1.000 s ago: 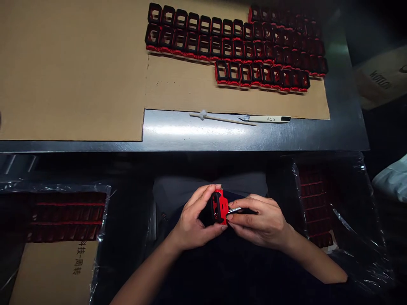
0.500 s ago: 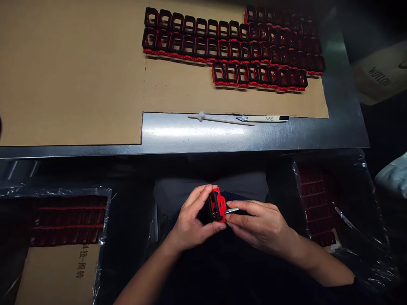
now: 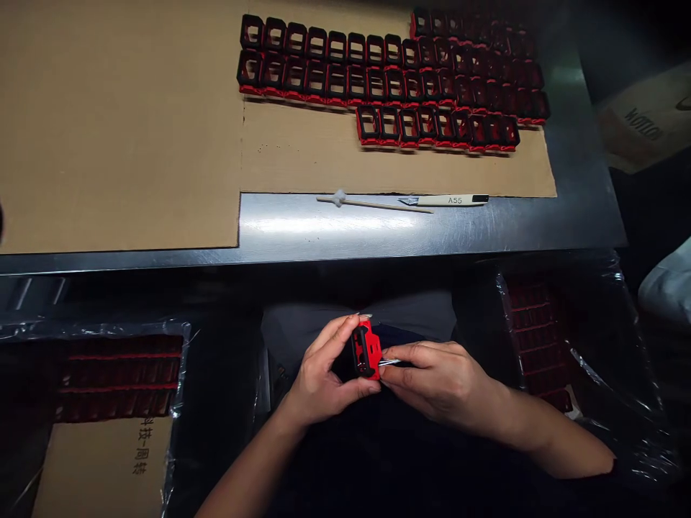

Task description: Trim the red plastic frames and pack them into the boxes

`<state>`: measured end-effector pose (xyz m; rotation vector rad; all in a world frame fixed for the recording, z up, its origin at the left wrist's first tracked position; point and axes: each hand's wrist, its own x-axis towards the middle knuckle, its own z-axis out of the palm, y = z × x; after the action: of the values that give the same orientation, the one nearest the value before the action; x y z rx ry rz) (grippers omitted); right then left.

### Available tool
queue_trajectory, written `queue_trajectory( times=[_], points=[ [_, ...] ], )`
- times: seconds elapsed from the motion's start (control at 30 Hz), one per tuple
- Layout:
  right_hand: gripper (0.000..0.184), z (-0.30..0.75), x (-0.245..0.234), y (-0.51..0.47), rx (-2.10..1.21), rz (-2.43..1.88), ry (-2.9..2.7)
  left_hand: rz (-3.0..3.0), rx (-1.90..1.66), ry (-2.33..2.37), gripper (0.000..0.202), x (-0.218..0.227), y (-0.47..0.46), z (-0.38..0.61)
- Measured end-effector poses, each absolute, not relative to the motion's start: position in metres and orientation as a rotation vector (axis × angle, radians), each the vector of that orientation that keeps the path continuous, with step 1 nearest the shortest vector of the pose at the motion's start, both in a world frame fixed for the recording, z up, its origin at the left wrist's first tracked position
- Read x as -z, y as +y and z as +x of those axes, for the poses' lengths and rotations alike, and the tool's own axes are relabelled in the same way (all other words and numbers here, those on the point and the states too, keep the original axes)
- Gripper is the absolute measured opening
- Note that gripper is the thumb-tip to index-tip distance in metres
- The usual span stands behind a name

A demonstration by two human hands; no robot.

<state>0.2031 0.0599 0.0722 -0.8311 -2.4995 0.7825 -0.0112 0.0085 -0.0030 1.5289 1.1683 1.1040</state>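
**Red part held below bench edge**

The left hand (image 3: 324, 378) gripped a red-and-black part (image 3: 366, 351) over the lap. The right hand (image 3: 437, 380) pinched a thin metal tool (image 3: 389, 362) against its side. Finished parts (image 3: 389, 79) lay in rows on the bench (image 3: 378, 230).

1. The part (image 3: 368, 350) in your left hand (image 3: 322, 380): red shell, black inner frame.
2. The tool (image 3: 389, 362) in your right hand (image 3: 438, 381): silver.
3. The rows of frames (image 3: 378, 79): black on top, red at the base.
4. The cardboard sheets (image 3: 108, 122): plain tan.
5. The bench (image 3: 378, 232): brushed grey steel.
6. The knife (image 3: 453, 200): white handle, black "A55" print, black end.
7. The stick (image 3: 378, 206): pale, with a white wad.
8. The carton (image 3: 108, 460): tan, black characters.
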Motion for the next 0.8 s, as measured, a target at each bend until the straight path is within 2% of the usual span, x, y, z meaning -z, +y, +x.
queue_trajectory(
  times=[0.6, 0.7, 0.8],
  points=[
    [0.012, 0.2, -0.073, 0.059, -0.924, -0.802, -2.428, 1.368, -1.212, 1.119, 0.086, 0.008, 0.004, -0.006],
    [0.005, 0.201, -0.069, 0.066, -1.105, -1.022, -2.15, 1.106, -1.329, 1.038, 0.081, 0.011, -0.001, 0.0],
    [0.017, 0.21, -0.063, 0.091, -1.035, -1.394, -1.858, 0.905, -1.386, 1.011, 0.076, 0.012, -0.005, 0.003]
  ],
)
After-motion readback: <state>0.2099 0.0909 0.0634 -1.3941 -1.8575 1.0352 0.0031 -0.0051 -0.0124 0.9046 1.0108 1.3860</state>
